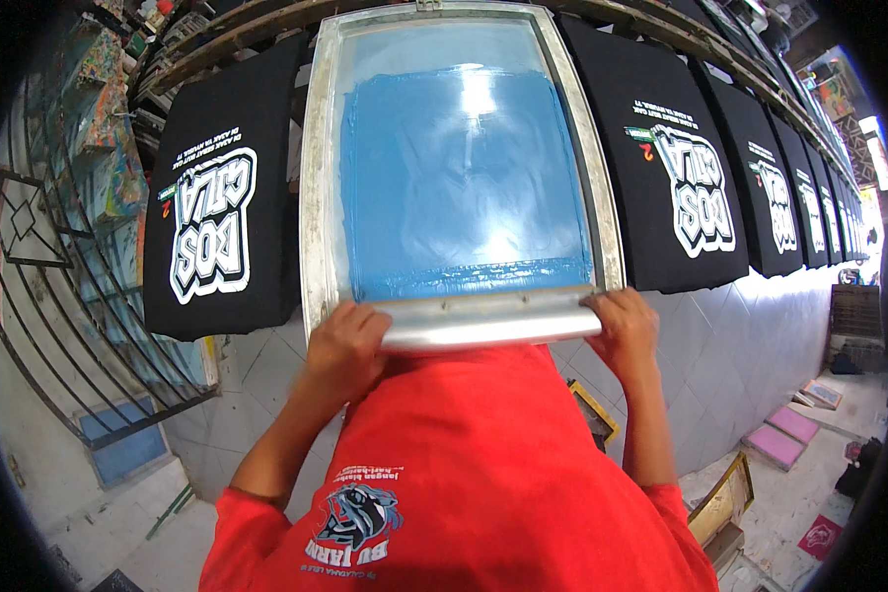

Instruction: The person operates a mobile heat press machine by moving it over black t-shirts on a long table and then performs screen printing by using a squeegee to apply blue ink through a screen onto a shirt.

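A silver squeegee point(493, 324) lies crosswise at the near end of a screen printing frame point(318, 148). My left hand point(349, 343) is closed round its left end, and my right hand point(626, 332) grips the right end. Blue ink point(459, 183) covers most of the mesh, with a thicker wet ridge along its near side, just beyond the squeegee. Whatever lies under the screen is hidden by the ink. The squeegee's lower edge cannot be seen.
To the left of the frame lies a black printed shirt point(202, 197) on a board. Several more, such as the nearest black shirt point(661, 168), run in a row to the right. Black metal bars point(44, 326) curve at far left. Pink-meshed screens point(775, 444) rest on the floor.
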`<control>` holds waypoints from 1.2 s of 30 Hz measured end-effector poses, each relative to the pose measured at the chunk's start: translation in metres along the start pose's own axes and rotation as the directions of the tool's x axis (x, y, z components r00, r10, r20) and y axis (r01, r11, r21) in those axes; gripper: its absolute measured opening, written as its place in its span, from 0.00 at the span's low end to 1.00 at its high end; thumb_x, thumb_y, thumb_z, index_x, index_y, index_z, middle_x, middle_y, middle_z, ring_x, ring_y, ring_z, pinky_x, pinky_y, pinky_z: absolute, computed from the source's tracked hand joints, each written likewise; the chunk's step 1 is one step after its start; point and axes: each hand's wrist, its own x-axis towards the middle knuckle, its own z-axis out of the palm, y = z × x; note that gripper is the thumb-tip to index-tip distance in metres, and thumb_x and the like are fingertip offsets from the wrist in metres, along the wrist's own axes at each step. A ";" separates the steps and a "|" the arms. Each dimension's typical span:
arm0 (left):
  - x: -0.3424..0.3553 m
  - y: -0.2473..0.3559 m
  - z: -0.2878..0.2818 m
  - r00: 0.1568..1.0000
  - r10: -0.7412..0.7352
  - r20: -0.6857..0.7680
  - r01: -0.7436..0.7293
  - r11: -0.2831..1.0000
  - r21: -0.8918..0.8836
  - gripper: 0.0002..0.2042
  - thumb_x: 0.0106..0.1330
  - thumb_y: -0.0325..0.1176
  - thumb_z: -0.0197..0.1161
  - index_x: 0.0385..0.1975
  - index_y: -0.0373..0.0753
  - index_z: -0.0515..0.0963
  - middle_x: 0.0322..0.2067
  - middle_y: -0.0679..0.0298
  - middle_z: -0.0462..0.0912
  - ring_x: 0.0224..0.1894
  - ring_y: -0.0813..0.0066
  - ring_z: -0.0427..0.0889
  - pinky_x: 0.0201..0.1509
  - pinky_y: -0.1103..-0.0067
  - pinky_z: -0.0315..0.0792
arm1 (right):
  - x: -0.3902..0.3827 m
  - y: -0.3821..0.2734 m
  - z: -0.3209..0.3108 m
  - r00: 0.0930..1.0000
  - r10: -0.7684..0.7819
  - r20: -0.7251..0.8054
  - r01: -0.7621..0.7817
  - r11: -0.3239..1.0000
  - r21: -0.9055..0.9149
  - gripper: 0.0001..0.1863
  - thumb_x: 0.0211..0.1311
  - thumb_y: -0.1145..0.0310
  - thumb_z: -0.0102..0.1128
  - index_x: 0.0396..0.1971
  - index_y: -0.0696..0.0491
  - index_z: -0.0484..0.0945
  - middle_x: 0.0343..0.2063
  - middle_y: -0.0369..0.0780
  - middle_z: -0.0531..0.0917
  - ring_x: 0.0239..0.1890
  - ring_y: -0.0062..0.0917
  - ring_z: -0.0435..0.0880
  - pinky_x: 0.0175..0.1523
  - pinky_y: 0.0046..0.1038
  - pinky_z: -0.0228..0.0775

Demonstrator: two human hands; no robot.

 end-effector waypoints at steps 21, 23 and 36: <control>0.152 -0.112 0.033 0.976 0.104 -0.192 -0.064 0.977 0.205 0.11 0.45 0.24 0.61 0.31 0.38 0.79 0.29 0.63 0.81 0.33 0.64 0.79 0.35 0.74 0.77 | 0.179 0.079 0.069 0.973 -0.120 -0.197 0.110 0.992 -0.064 0.13 0.38 0.71 0.68 0.29 0.48 0.82 0.27 0.33 0.83 0.28 0.27 0.80 0.32 0.28 0.73; 0.180 -0.130 0.037 0.970 0.106 -0.217 -0.050 0.968 0.246 0.09 0.45 0.26 0.62 0.29 0.40 0.77 0.28 0.62 0.79 0.31 0.63 0.78 0.33 0.73 0.76 | 0.203 0.097 0.084 0.970 -0.121 -0.209 0.108 0.991 -0.073 0.14 0.36 0.71 0.70 0.30 0.48 0.82 0.30 0.34 0.83 0.31 0.28 0.80 0.33 0.29 0.74; 0.236 -0.113 -0.056 0.998 -0.025 -0.062 0.030 0.997 0.072 0.12 0.47 0.34 0.70 0.30 0.37 0.80 0.31 0.51 0.82 0.37 0.49 0.82 0.42 0.62 0.75 | 0.269 0.094 -0.009 0.997 -0.067 -0.032 0.068 0.998 0.004 0.16 0.43 0.60 0.75 0.29 0.54 0.84 0.27 0.47 0.84 0.31 0.41 0.84 0.38 0.36 0.75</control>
